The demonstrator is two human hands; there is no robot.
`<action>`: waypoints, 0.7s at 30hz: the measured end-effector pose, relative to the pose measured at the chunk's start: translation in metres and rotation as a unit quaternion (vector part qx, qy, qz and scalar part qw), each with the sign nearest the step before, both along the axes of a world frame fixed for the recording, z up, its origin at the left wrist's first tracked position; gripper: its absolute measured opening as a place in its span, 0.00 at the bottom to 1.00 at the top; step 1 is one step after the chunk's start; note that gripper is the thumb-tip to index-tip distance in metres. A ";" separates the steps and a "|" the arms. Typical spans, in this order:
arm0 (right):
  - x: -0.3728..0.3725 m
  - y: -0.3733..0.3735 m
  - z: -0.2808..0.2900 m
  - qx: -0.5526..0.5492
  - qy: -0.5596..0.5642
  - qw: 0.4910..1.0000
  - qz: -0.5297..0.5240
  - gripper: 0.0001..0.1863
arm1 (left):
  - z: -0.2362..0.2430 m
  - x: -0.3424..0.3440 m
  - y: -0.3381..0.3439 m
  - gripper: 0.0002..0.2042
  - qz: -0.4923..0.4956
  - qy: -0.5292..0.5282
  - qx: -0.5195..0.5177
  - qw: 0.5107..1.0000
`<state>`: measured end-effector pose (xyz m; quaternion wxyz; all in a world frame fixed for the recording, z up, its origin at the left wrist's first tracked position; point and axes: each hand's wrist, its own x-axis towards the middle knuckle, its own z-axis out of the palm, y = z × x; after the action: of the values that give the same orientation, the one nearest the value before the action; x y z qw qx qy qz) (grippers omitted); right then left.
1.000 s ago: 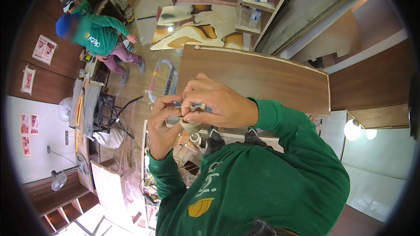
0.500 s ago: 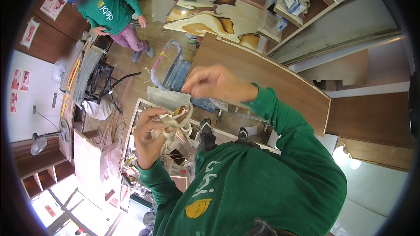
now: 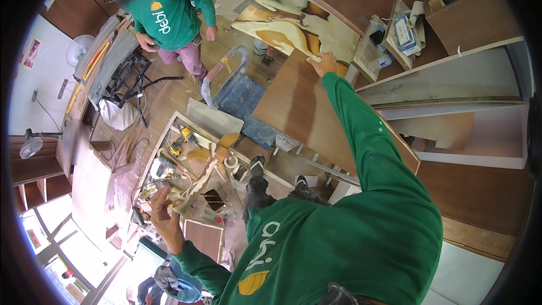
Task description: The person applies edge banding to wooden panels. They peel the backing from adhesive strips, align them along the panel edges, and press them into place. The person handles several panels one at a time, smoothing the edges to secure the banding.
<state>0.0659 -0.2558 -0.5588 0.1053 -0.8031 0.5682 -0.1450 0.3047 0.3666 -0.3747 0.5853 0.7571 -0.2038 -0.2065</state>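
Note:
My left hand (image 3: 166,219) is raised beside the cluttered worktop, fingers bent. A cream flexible strip (image 3: 193,193) reaches its thumb and appears held there; the rest of it lies over the tools. My right arm is stretched forward across a large brown board (image 3: 299,93). At the board's far edge, the fingers of my right hand (image 3: 323,64) are closed on a thin pale strip (image 3: 312,59) that runs along that edge. Its far end is hidden behind my fingers.
Another person (image 3: 172,8) stands at the far left by a workbench (image 3: 104,59). Below me, a framed worktop carries a yellow drill (image 3: 176,148), a tape roll (image 3: 231,161) and other tools. A blue platform cart (image 3: 237,101) with a wrapped handle stands ahead; open shelves (image 3: 398,36) are at right.
My right hand has moved forward and right to the board's far edge. My left hand has dropped down and left, and the curled strip it held now lies extended over the worktop.

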 end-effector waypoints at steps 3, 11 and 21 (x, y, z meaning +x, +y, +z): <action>0.017 -0.003 0.001 0.004 0.059 0.998 0.013 0.28 | -0.005 -0.003 0.006 0.22 0.022 0.028 -0.012 0.999; -0.001 -0.029 -0.011 -0.097 0.221 0.969 0.048 0.14 | -0.013 0.015 -0.008 0.21 0.003 0.009 0.024 1.000; -0.224 -0.034 0.106 -0.037 0.298 0.953 0.042 0.11 | -0.013 0.006 -0.053 0.22 -0.076 0.003 -0.022 0.997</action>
<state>-0.1582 -0.2901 -0.4530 -0.0926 -0.8366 0.5333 0.0846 0.3105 0.3140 -0.3872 0.5850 0.7259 -0.2630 -0.2484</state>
